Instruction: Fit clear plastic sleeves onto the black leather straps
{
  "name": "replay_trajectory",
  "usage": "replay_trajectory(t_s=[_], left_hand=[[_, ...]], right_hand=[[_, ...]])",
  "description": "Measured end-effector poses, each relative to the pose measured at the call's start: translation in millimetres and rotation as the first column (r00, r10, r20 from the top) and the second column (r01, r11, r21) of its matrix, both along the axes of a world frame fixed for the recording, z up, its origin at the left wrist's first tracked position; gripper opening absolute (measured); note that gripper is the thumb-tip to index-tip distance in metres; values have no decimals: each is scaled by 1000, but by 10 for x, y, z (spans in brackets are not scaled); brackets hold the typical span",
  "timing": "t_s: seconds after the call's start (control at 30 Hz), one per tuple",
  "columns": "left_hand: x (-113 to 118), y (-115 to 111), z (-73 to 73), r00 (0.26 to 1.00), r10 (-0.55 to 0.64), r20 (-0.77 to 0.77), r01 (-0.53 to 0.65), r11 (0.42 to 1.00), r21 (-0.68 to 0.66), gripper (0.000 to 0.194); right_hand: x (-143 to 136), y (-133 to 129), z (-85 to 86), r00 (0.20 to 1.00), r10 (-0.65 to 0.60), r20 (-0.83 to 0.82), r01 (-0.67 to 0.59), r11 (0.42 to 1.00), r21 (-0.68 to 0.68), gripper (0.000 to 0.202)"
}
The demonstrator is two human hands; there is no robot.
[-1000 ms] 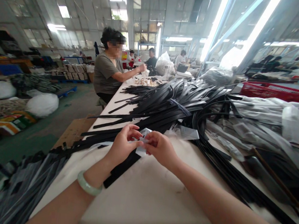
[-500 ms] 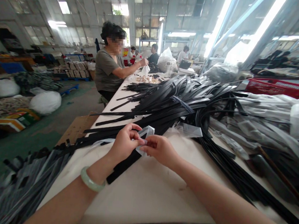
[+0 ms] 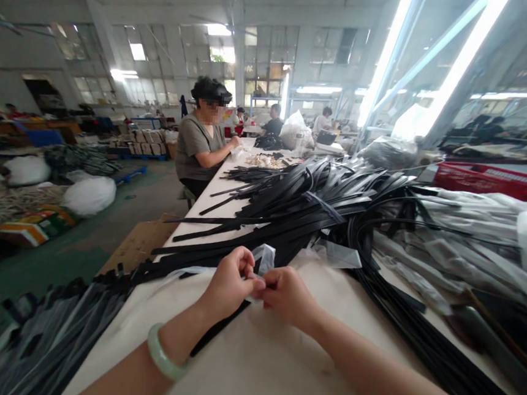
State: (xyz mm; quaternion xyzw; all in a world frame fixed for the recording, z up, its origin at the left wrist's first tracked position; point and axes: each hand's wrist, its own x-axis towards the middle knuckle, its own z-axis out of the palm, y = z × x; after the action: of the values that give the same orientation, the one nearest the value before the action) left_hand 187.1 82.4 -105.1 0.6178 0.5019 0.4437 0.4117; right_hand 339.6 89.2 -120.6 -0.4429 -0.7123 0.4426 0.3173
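My left hand and my right hand meet over the pale table, fingertips touching. Both pinch a small piece of clear plastic film, which sticks up behind the fingers. Its lower part is hidden by my fingertips. A black strip lies on the table under my left hand. Beyond the hands is a large pile of black strips. Another piece of clear film rests on the table to the right of the hands.
A person in a grey shirt works at the table's far left side. Plastic-wrapped strips and a red crate are at the right. Film-covered strips stand at the lower left, beside cardboard.
The view has tilted up, so the scene sits lower. My hands still pinch the film, now showing less of it. The person across has lowered their hands and raised their head.
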Motion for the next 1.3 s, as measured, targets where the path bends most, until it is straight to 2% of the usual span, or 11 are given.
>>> replay_trajectory(t_s=[0.23, 0.43, 0.57, 0.63, 0.77, 0.83, 0.9, 0.97, 1.03, 1.13, 1.3], left_hand=[[-49, 43, 20, 993, -96, 62, 92, 994, 56, 34], [-171, 88, 111, 983, -180, 46, 179, 984, 13, 33], [-184, 111, 99, 989, -141, 53, 139, 989, 49, 32], [-179, 122, 80, 992, -110, 65, 105, 992, 67, 26], [-153, 109, 67, 988, -131, 78, 127, 991, 52, 24], [-136, 87, 78, 980, -173, 97, 171, 985, 28, 27], [-128, 70, 95, 968, -212, 133, 214, 977, 2, 32], [-134, 69, 115, 963, -218, 157, 221, 975, -4, 39], [-150, 81, 135, 973, -180, 148, 178, 984, 23, 42], [-168, 99, 154, 991, -93, 101, 85, 993, 85, 40], [-143, 73, 165, 993, -78, 87, 76, 997, 32, 42]], right_hand=[[63, 40, 30, 1000, -27, -15, 26, 1000, -10, 22], [85, 81, 9, 1000, -18, 2, 18, 1000, 24, 31], [65, 69, -16, 997, 59, -54, -56, 996, 65, 27], [57, 64, -18, 987, 124, -100, -122, 992, 32, 22], [44, 57, -12, 942, 224, -250, -251, 965, -80, 31], [41, 56, -14, 940, 207, -273, -250, 959, -135, 34], [47, 58, -17, 967, 151, -207, -185, 970, -155, 36], [63, 63, -14, 994, 75, -84, -79, 996, -44, 40], [84, 67, 1, 999, -21, 25, 16, 987, 162, 42], [116, 62, 38, 987, -133, 90, 87, 911, 402, 39], [149, 51, 65, 978, -187, 90, 97, 796, 597, 26]])
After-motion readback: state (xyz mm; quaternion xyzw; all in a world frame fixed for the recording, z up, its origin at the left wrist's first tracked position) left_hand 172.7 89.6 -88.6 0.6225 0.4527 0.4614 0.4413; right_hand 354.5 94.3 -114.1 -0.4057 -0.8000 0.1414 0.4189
